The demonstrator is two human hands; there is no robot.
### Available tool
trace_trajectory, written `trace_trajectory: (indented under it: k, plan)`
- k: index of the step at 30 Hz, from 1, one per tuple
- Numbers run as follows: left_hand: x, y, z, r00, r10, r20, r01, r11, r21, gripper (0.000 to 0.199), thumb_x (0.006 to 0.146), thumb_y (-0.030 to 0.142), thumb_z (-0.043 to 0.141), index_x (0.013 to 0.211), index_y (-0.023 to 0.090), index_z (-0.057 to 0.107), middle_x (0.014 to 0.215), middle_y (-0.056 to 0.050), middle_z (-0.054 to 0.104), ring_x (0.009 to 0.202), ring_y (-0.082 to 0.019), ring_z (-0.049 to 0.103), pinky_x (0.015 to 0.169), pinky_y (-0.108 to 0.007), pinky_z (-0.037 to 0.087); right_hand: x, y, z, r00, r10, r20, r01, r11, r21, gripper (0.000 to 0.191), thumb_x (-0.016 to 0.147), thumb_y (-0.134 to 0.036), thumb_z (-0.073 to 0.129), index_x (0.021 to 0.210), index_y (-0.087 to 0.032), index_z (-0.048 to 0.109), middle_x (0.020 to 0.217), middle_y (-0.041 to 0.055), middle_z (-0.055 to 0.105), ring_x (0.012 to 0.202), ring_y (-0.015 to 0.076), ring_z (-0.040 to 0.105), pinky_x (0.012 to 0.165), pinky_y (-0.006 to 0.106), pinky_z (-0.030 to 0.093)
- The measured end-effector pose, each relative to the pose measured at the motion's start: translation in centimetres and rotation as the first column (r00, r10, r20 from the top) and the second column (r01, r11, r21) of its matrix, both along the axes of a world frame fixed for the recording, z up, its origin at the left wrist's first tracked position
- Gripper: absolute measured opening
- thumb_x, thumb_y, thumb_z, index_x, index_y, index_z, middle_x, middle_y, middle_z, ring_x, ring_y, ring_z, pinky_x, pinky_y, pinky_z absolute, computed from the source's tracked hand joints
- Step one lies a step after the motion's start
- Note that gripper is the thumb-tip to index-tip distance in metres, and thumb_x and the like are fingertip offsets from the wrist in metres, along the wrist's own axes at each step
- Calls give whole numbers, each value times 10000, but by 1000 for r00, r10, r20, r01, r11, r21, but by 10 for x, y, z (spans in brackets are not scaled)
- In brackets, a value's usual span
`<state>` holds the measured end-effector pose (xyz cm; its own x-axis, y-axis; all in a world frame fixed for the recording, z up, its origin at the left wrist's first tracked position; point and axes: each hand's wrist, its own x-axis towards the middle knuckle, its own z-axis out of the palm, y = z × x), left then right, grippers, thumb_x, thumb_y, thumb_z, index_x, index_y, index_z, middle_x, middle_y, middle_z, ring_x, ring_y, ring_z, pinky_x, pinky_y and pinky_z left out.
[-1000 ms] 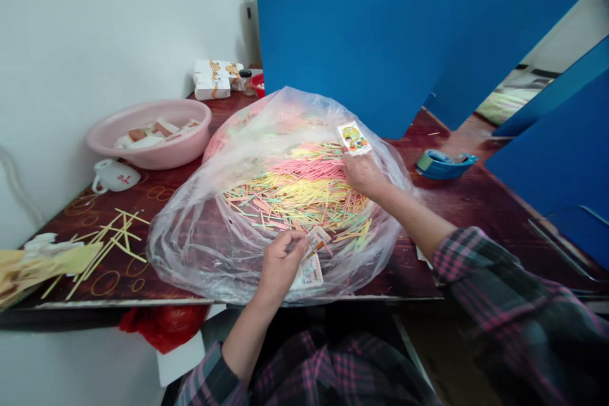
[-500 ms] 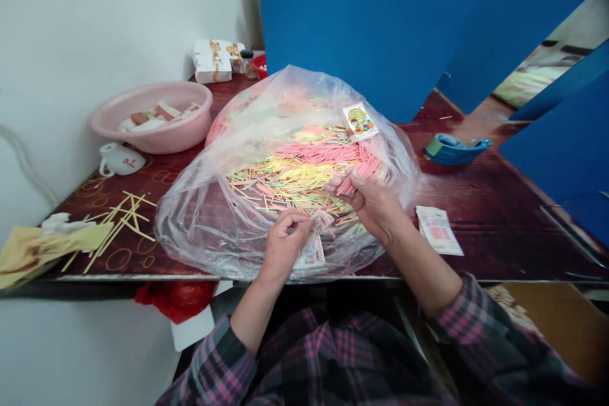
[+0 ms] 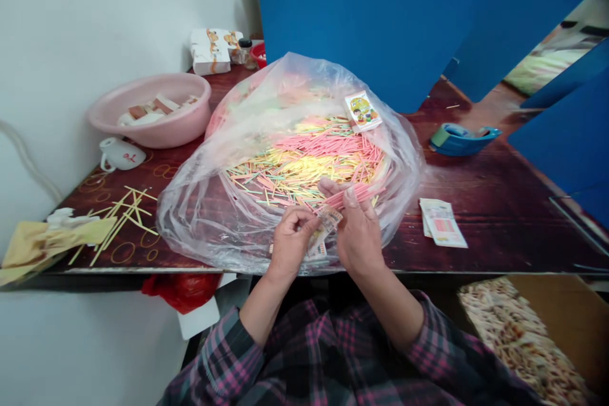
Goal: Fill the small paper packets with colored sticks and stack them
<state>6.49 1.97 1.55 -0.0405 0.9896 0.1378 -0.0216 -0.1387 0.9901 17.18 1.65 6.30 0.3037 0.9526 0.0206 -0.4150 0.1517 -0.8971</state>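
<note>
Pink sticks (image 3: pixel 356 196) are pinched in the right hand (image 3: pixel 360 235) — thumb and fingers closed on them — above a heap of coloured sticks (image 3: pixel 295 168) inside a clear plastic bag (image 3: pixel 190 228) on a dark red table (image 3: pixel 495 228). The left hand (image 3: pixel 291 242) clamps a printed paper slip (image 3: pixel 329 217), fingers together — a slackened grip could spill sticks back into the heap.

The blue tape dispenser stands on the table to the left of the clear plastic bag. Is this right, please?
No: the head view shows the blue tape dispenser on the table to the right of the clear plastic bag, not to the left.
</note>
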Motion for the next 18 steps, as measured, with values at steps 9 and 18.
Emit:
trace_trajectory:
  k: [9, 18]
  plan:
    - [7, -3, -6, 992, 0, 123, 13, 994, -104, 240, 836, 393, 703, 716, 189, 662, 888, -26, 620, 890, -169, 594, 870, -298, 491, -2, -3, -10, 982, -71, 172, 64, 997, 47, 429, 1008, -481, 455, 1240, -213, 698, 1277, 105, 724, 1194, 225, 657, 1069, 414, 492]
    - [9, -1, -3, 981, 36, 190, -15, 994, -112, 231, 808, 400, 721, 748, 195, 631, 942, -30, 599, 916, -166, 587, 862, -298, 505, 1, -5, -17, 964, -40, 262, 23, 997, 67, 386, 1023, -462, 440, 1189, -232, 701, 1297, 89, 715, 1211, 224, 644, 1086, 431, 474]
